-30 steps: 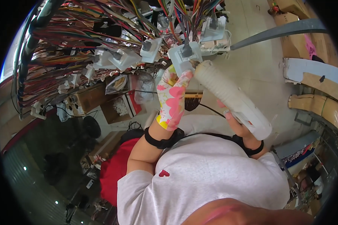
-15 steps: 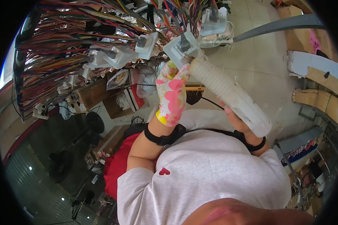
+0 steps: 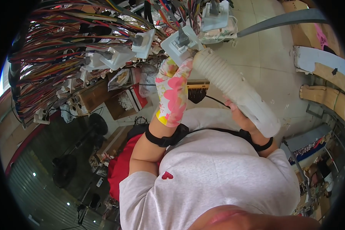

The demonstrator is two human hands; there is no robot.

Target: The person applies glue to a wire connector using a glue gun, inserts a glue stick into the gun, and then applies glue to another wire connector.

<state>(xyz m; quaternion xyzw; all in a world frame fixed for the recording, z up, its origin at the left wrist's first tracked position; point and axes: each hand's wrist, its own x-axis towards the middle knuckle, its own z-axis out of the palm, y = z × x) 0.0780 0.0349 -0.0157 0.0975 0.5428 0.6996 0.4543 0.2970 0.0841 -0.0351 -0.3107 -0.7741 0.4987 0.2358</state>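
A floral pink, yellow and white glove covers my left hand (image 3: 175,78), raised under a white plastic holder (image 3: 173,46). Its fingers pinch the holder's lower edge, partly hidden behind it. A dark grey connector (image 3: 183,38) with wires running up sits in that holder. My right hand (image 3: 239,115) is wrapped round a white gun-shaped tool (image 3: 235,86), which looks like a hot glue gun with a ribbed barrel. The tool slants up and left, its brownish tip (image 3: 193,51) at the holder's right side. Most of my right fingers are behind the tool's body.
Similar white holders with connectors (image 3: 143,43) hang left of my left hand, and another (image 3: 215,17) at upper right. Dense coloured wires (image 3: 65,57) fill the upper left. A grey curved bar (image 3: 283,21) crosses the upper right. Below are an open cardboard box (image 3: 119,103) and a brush (image 3: 197,94).
The holder, my left hand and the tool's tip have shifted slightly up and left in view. Both hands keep their grip, and the tip stays beside the holder.
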